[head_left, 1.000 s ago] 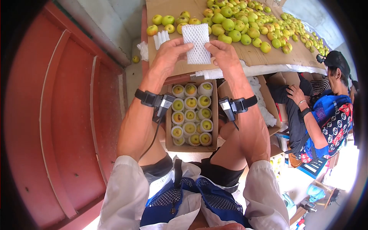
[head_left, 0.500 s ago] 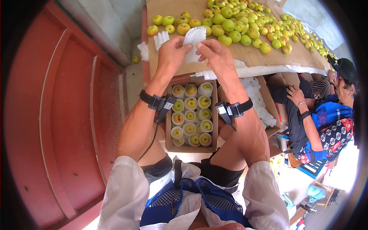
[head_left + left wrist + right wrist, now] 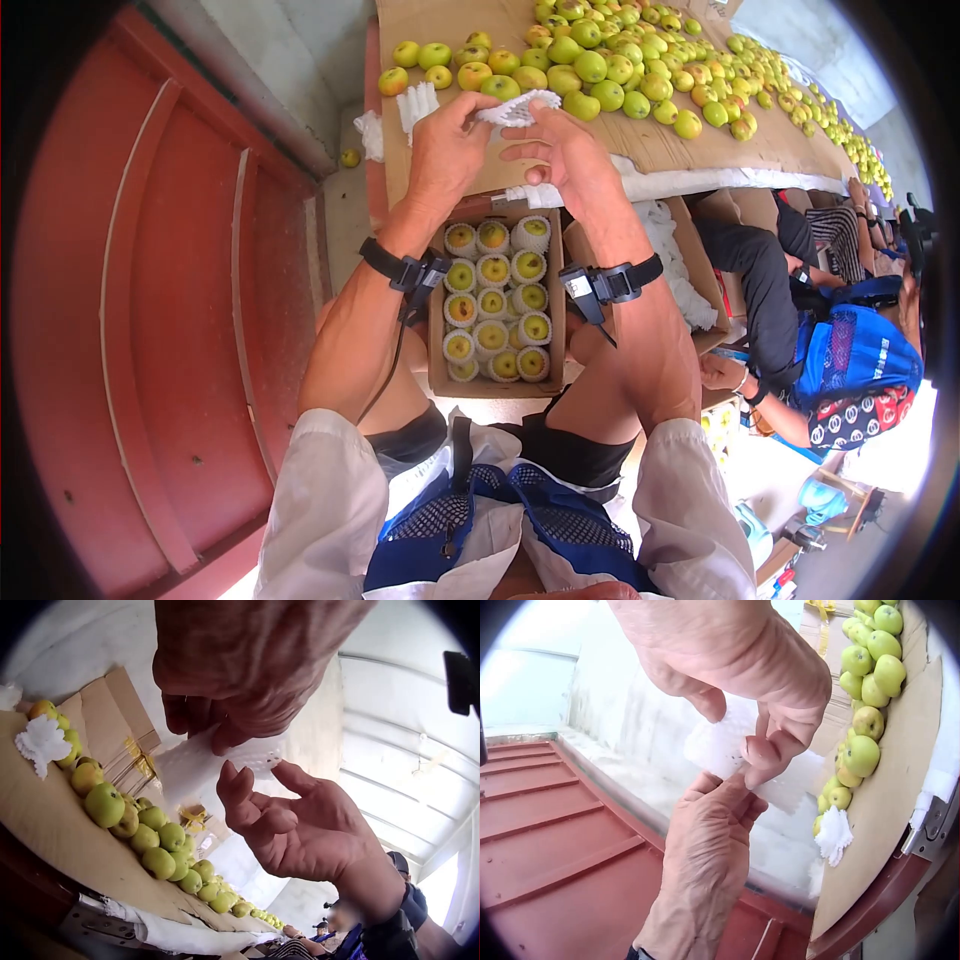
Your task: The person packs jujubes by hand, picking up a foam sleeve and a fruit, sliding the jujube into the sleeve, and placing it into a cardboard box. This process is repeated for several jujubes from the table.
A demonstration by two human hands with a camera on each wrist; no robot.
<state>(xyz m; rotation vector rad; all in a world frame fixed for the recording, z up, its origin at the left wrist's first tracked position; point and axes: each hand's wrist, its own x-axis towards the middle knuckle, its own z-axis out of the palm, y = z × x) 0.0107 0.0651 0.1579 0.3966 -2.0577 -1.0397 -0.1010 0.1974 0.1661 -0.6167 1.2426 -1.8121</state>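
A white foam net sleeve (image 3: 518, 108) is up in front of me, over the near part of the cardboard-covered table (image 3: 640, 145). Thumb and fingers of my left hand (image 3: 447, 150) pinch one end of it. My right hand (image 3: 580, 165) is at the other end, its thumb and fingers spread apart around the rim; in the left wrist view, a fingertip touches the sleeve's (image 3: 187, 761) edge. Below stands a cardboard box (image 3: 560, 340) with rows of netted apples (image 3: 492, 302).
Many yellow-green apples (image 3: 620, 70) lie on the table. More folded white sleeves (image 3: 415, 105) are at its left. A box of white sleeves (image 3: 668, 262) stands right of the apple box. Another person (image 3: 830, 350) sits at right; a red door (image 3: 180, 330) is at left.
The flat sleeve has been tipped over from upright. My right hand has loosened its pinch and spread its fingers; my left hand keeps its grip. The person at right has leaned away.
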